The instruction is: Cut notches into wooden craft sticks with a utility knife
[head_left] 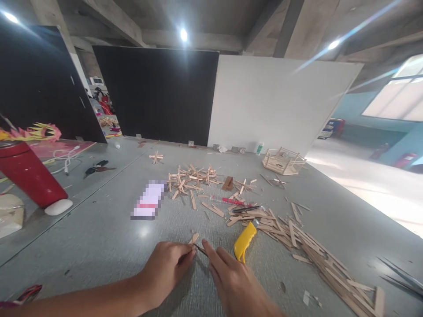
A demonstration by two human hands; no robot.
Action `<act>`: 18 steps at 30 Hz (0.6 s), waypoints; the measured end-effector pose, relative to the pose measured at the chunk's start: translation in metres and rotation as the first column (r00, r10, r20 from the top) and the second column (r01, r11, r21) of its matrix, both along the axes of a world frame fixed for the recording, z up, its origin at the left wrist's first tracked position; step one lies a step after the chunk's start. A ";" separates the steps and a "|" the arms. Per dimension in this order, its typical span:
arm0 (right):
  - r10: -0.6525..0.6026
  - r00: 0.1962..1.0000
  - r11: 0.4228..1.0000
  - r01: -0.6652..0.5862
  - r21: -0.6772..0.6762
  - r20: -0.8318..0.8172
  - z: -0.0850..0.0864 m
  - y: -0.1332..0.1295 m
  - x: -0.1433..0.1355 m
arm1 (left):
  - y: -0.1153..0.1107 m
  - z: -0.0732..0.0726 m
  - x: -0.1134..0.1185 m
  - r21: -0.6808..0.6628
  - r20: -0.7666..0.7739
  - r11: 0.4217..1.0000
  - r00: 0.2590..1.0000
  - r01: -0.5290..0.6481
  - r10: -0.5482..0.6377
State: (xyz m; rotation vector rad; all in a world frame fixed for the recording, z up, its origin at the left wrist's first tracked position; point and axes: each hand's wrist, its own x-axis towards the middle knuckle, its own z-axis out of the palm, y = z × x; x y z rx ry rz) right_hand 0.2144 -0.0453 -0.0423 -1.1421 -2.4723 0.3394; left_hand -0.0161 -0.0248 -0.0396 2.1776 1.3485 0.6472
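Observation:
Near the front of the grey table, my left hand [173, 262] is closed, pinching a small wooden craft stick [194, 238] whose rounded end sticks out past the fingertips. My right hand [231, 275] grips a thin dark tool [201, 250], its index finger stretched along it. The tool's tip meets the stick beside my left fingertips; its exact kind cannot be made out. Just right of my right hand lies a yellow utility knife [245, 241].
Loose craft sticks [277, 226] spread over the middle and right, with pens [246, 209] among them. Tweezers [401, 273] lie at the right edge. A small stick frame [284, 162] stands at back right. Leftward are a blurred phone [150, 200], a mouse [58, 207] and a red flask [31, 174].

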 end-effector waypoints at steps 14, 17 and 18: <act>-0.026 0.998 0.911 0.049 0.410 -0.062 0.002 0.011 0.022 | 0.006 0.014 -0.009 0.001 -0.258 0.997 0.963 -0.083 0.080; -0.024 0.998 0.904 0.045 0.425 -0.054 0.003 0.011 0.023 | 0.012 0.016 -0.016 0.054 -0.354 0.996 0.931 -0.071 0.086; -0.022 0.999 0.910 0.039 0.412 -0.046 0.002 0.010 0.023 | 0.014 0.016 -0.018 0.075 -0.379 0.995 0.921 -0.065 0.089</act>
